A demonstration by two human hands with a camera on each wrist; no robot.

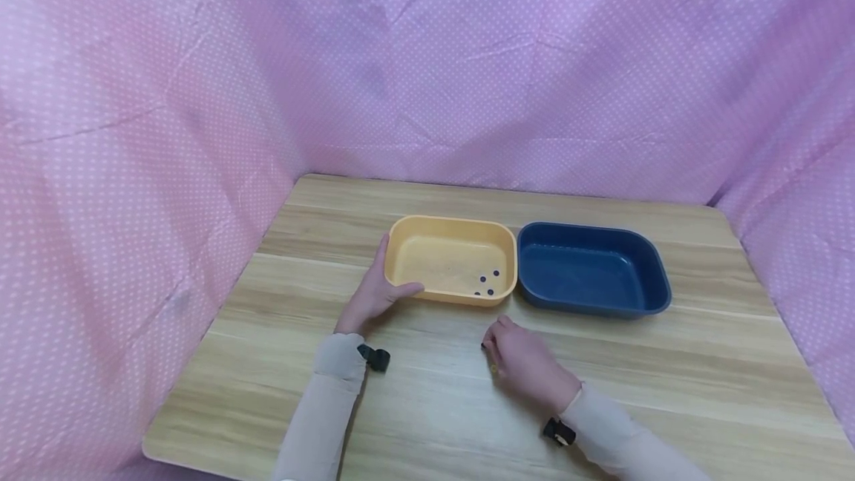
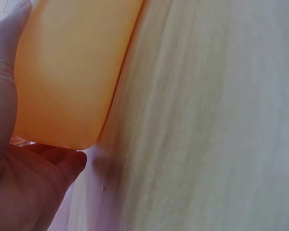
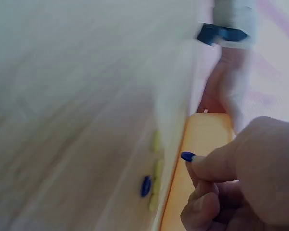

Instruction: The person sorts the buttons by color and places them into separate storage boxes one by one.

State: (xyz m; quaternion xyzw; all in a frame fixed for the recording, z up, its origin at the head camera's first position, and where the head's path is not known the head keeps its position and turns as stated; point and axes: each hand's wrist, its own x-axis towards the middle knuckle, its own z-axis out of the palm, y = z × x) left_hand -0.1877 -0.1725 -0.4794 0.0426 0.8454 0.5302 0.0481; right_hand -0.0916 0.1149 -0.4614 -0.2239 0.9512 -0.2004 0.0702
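Observation:
My left hand grips the left end of a yellow plastic tub, thumb along the front wall and fingers round the end. The left wrist view shows the hand around the tub's wall. In front of the tub, my right hand pinches a small blue disc between thumb and finger, just above the table. Another blue disc lies on the table beside several small yellow pieces. Several dark blue discs sit inside the tub near its right end.
A dark blue tub stands right beside the yellow one, the two rims nearly touching. Both tubs are on a wood-grain table. Pink dotted cloth hangs behind the table and along its sides.

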